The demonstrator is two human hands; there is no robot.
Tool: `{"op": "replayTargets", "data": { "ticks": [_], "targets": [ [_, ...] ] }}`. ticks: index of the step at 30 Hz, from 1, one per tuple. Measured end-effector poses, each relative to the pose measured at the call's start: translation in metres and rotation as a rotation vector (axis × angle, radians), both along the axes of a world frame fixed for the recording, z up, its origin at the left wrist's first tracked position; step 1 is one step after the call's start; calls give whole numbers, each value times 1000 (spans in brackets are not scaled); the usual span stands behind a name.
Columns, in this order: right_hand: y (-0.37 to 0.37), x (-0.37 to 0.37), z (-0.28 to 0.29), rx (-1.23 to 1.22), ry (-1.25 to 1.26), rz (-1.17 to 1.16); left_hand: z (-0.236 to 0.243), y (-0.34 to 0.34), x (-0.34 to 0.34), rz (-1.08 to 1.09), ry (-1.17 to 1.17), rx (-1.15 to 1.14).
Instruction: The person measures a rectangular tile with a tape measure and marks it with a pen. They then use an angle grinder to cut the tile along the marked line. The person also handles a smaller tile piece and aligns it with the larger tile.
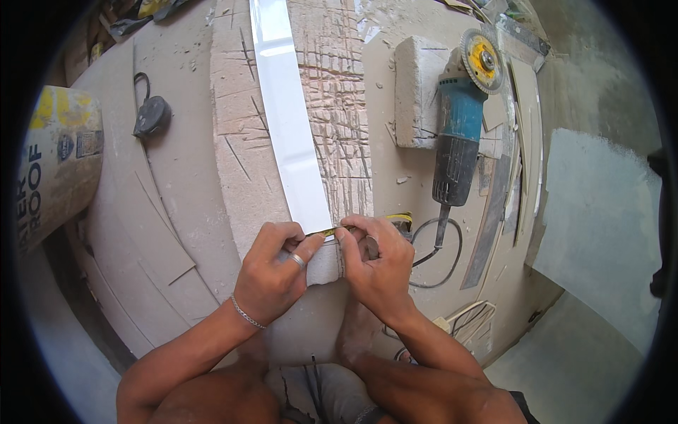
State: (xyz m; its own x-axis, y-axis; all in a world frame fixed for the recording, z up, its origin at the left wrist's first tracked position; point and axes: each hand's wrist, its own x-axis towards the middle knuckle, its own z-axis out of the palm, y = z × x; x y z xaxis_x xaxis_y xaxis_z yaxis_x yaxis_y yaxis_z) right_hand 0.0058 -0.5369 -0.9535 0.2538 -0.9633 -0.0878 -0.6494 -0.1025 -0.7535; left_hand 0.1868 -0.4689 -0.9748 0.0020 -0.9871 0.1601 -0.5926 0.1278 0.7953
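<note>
A long white glossy strip (293, 134) lies lengthwise on a pale, scored block (236, 134), its near end beside my fingers. A yellow measuring tape (326, 232) is stretched across that near end. My left hand (272, 265), with a ring and a bracelet, pinches the tape at the strip's left edge. Just right of the strip, my right hand (381, 261) pinches the tape between thumb and finger. Yellow tape also shows beyond the right knuckles; its case is mostly hidden by that hand.
An angle grinder (459, 134) with a toothed disc leans on a smaller pale block (417, 92) at right, its cord looping nearby. A dark rounded case with a strap (152, 116) lies left. A stained bucket (67, 155) stands far left; thin panels (159, 240) lie beside it.
</note>
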Motion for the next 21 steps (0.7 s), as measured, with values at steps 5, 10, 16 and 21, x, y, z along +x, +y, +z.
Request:
{"op": "replayTargets", "data": {
  "ticks": [5, 10, 16, 21],
  "targets": [
    [0, 1, 5, 91, -3, -36, 0, -1, 1, -2, 3, -7],
    [0, 5, 4, 94, -29, -83, 0, -3, 1, 1, 13, -22],
    [-2, 2, 19, 205, -6, -73, -2, -5, -2, -27, -47, -69],
    [0, -12, 40, 289, 148, 115, -5, -4, -1, -48, -84, -105]
  ]
}}
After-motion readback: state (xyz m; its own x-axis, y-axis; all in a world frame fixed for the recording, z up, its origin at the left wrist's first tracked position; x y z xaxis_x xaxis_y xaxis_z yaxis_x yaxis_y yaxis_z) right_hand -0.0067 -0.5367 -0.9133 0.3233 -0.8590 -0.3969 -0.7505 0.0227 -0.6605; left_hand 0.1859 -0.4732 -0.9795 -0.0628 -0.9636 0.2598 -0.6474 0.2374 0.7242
